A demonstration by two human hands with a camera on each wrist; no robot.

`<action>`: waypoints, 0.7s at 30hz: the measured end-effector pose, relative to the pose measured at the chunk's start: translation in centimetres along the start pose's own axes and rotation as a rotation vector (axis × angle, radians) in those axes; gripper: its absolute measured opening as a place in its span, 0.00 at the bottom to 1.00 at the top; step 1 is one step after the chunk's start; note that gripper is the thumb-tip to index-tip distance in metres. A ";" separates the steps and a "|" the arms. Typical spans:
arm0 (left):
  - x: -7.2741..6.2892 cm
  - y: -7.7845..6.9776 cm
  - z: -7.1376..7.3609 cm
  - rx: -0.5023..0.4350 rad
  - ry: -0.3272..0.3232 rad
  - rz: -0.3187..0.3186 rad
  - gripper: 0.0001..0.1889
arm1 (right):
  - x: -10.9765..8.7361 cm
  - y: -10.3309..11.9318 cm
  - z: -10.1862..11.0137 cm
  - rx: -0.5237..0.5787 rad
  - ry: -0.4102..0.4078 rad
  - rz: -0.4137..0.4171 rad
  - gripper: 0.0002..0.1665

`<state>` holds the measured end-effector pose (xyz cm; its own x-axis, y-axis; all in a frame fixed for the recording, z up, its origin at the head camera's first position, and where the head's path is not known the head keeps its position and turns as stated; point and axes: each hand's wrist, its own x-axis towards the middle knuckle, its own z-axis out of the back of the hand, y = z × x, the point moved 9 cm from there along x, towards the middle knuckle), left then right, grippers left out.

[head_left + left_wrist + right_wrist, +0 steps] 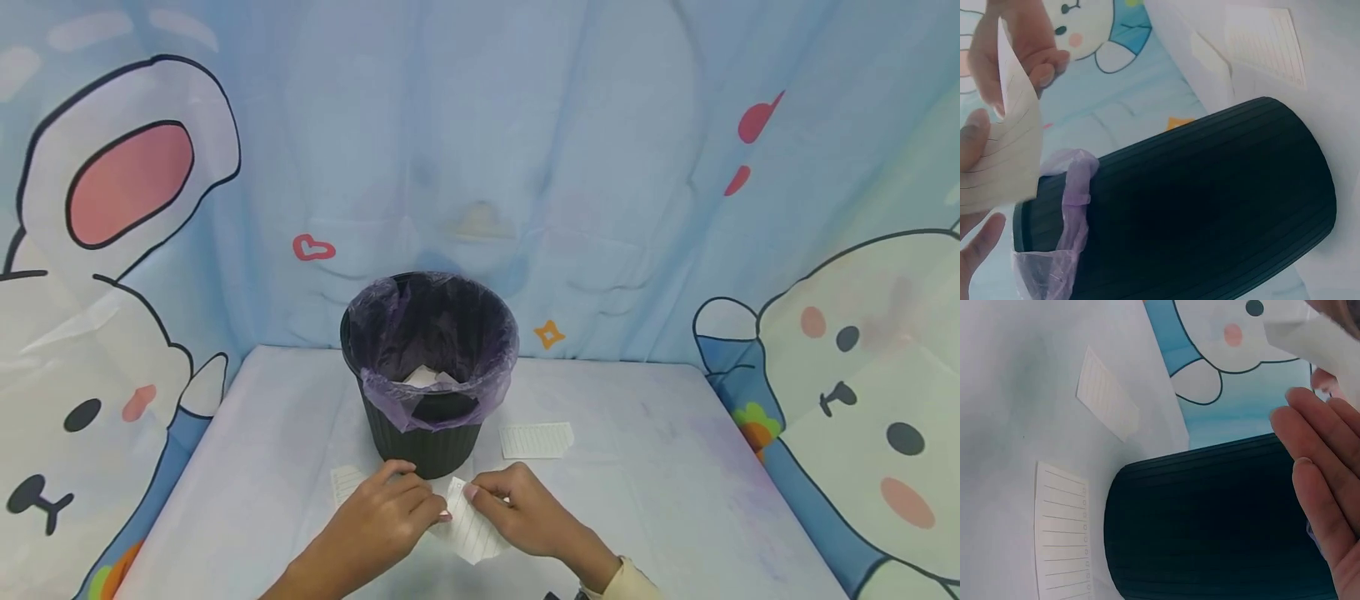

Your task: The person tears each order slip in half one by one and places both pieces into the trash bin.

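Observation:
A white sheet of lined paper point(474, 533) is held up between both hands, in front of the black bin. My left hand point(393, 512) grips its left side; in the left wrist view the thumb point(974, 139) lies over the lined face. The right hand point(521, 510) pinches the upper right edge between thumb and fingers. Seen from the left wrist, the paper point(1016, 156) bends up to a narrow point near the right hand point(1016, 50). In the right wrist view the outer fingers point(1329, 469) extend beside the bin, with part of the sheet point(1319, 347) above them.
Behind the hands stands a black ribbed bin point(423, 446) lined with a purple plastic bag point(495, 400); white paper point(426, 377) lies inside. One lined slip point(536, 441) rests on the table point(637, 467) right of it, another point(345, 482) by the left hand. A cartoon-printed curtain point(600, 167) hangs behind.

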<state>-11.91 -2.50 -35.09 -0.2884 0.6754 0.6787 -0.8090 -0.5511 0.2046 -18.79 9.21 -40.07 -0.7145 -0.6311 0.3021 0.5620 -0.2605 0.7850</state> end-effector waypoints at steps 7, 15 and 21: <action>0.1 0.1 -0.1 -0.023 0.008 0.008 0.08 | -0.2 -0.1 0.2 -0.010 -0.008 -0.019 0.16; 0.0 0.2 0.0 -0.029 0.000 0.010 0.11 | -0.1 -0.2 0.3 -0.014 -0.012 -0.027 0.15; 0.0 0.1 0.1 -0.023 -0.003 0.002 0.12 | -0.1 -0.3 0.3 -0.016 -0.013 -0.034 0.16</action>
<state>-11.95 -2.59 -35.02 -0.2887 0.6724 0.6815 -0.8197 -0.5414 0.1869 -18.99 9.57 -40.16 -0.7386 -0.6119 0.2830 0.5442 -0.2934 0.7860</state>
